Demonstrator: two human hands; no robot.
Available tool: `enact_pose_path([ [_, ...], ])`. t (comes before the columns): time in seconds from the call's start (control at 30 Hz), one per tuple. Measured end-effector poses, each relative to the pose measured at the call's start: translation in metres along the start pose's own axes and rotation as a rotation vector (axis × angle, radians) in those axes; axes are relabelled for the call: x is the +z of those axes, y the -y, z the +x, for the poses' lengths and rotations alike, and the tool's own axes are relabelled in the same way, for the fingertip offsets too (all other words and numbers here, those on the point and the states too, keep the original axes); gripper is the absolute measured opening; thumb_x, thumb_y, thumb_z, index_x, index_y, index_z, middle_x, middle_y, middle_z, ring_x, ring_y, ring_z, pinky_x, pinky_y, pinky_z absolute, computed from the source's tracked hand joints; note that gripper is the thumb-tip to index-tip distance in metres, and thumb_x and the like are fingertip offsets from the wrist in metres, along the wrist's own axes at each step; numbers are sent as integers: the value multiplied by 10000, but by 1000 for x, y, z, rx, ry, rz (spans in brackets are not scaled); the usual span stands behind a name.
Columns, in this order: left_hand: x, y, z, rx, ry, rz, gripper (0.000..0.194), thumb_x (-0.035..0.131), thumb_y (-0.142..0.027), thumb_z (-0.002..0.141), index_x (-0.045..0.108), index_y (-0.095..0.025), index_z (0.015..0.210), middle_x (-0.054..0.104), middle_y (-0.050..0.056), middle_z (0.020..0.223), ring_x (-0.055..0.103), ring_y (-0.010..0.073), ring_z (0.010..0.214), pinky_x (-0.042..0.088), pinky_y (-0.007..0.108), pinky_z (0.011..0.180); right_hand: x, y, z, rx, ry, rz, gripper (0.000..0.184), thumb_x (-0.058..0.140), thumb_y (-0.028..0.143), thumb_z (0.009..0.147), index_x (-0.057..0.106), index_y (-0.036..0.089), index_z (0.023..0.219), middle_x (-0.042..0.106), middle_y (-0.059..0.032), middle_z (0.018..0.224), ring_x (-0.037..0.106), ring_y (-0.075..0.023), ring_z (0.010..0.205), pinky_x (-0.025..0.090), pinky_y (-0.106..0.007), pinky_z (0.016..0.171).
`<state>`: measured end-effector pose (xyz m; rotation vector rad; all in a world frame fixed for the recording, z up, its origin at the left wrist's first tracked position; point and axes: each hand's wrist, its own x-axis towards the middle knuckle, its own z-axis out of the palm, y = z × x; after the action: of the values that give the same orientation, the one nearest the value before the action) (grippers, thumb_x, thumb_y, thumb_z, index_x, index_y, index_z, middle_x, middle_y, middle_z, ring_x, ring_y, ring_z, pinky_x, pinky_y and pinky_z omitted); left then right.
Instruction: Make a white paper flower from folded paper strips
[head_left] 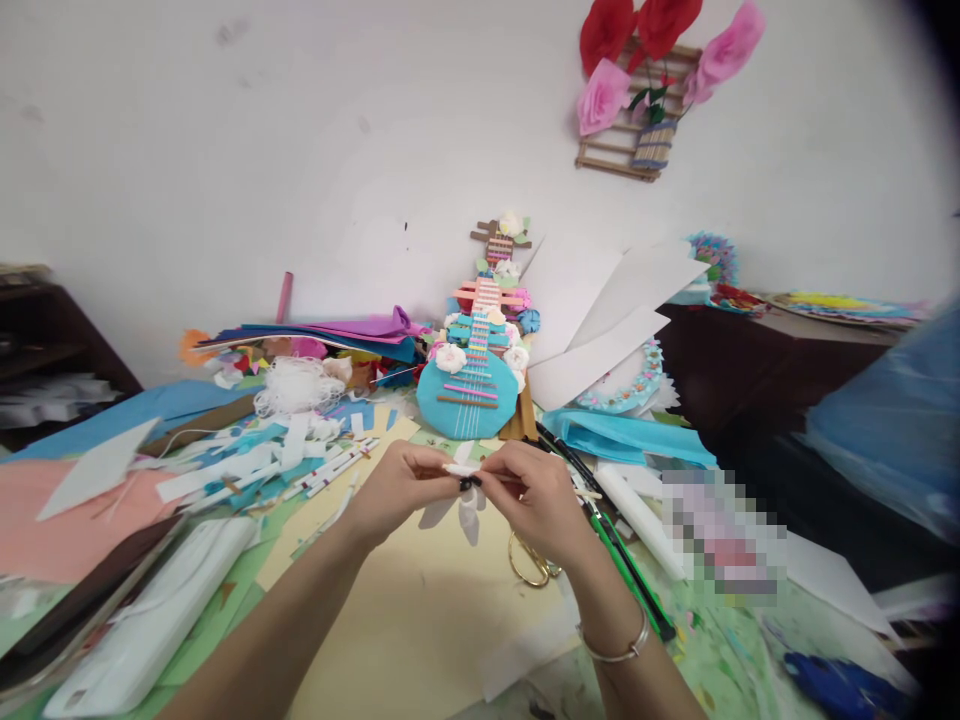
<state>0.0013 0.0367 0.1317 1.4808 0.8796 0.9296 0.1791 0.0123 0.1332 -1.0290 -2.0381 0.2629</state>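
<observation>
Both hands meet over the middle of the table, fingertips pinched on one small white paper flower (469, 515) with a dark centre. My left hand (397, 482) grips its left side, and my right hand (536, 490) grips the right side. White petals hang below the fingers, and one points up between the hands. The fingertips hide part of the flower's middle. Just beyond stands a blue paper lute (469, 395) decorated with strings and paper flowers. Under the hands lies a cream sheet of paper (390, 620). Gold-handled scissors (529, 562) rest beside my right wrist.
Right of the hands lie a green-edged cutter (634, 580), a white paper roll (641, 525) and folded blue paper (634, 437). Paper scraps (247, 470), white string (298, 387) and a white plastic case (154, 620) crowd the left. Large white sheets (600, 350) lean against the wall.
</observation>
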Motion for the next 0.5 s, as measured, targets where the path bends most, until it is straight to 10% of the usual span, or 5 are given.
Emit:
enact_pose_path([
  [0.5, -4, 1, -1, 87, 73, 96, 189, 643, -279, 713, 714, -104, 719, 612, 49, 689, 476, 100, 569, 344, 197, 490, -2, -2, 0, 1, 1, 48, 165, 505, 255, 844, 558, 155, 723, 526, -10, 649, 455, -91, 577, 342, -202, 519],
])
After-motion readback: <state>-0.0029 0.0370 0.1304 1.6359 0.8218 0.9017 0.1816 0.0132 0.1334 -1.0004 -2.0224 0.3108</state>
